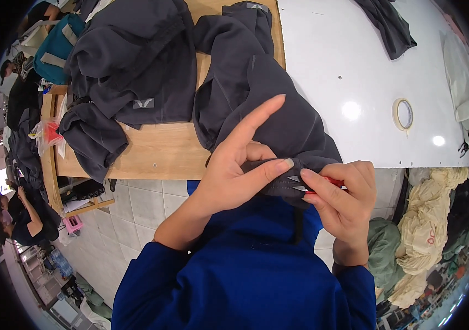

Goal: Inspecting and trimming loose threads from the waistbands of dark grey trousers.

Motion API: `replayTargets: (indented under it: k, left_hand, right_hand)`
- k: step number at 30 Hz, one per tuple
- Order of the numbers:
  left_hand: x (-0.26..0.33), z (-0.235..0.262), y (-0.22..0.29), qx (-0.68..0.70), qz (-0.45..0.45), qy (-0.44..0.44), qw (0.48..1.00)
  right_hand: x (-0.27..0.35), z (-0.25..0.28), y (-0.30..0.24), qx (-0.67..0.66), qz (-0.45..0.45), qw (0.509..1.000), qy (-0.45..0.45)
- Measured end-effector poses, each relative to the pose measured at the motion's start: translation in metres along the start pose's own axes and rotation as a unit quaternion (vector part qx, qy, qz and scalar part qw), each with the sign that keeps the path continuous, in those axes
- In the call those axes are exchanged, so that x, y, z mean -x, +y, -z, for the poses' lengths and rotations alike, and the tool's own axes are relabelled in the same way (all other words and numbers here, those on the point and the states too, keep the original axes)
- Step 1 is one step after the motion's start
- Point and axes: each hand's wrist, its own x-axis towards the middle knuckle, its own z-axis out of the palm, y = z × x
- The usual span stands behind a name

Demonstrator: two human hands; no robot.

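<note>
Dark garment (278, 132), frame centre, has its edge pinched in the left hand (234, 170); the right hand (344, 201), touching it, grips red snips (314, 186) pointing left into the fold. Beyond, more garments (130, 66) on the table (157, 154).

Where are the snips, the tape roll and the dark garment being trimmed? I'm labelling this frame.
snips (299, 183): head view, on the metal blade tips.
tape roll (403, 114): head view, on its left rim.
dark garment (278, 104): head view, on the fabric above the hands.
</note>
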Motion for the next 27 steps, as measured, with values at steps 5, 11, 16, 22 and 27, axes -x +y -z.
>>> replayTargets:
  k: [5, 11, 16, 22, 27]
  left_hand:
    - [0.0, -0.001, -0.002, -0.036, -0.021, -0.004, 0.999]
    - [0.001, 0.001, -0.003, -0.097, -0.053, -0.006, 0.994]
    - [0.002, -0.001, -0.002, -0.118, -0.062, -0.003, 0.991]
    - [0.003, -0.001, -0.003, -0.116, -0.071, -0.004, 0.991]
    - [0.004, 0.002, -0.002, -0.122, -0.058, -0.006, 0.991]
  right_hand:
    - [-0.005, 0.002, -0.006, 0.027, 0.017, 0.999, -0.012]
    - [-0.007, 0.004, -0.009, 0.033, 0.019, 0.999, -0.018]
    - [-0.009, 0.004, -0.012, 0.037, 0.015, 0.999, -0.025]
    - [-0.008, 0.004, -0.01, 0.048, 0.019, 0.998, -0.031]
    - [-0.004, 0.003, -0.008, 0.038, 0.021, 0.999, -0.016]
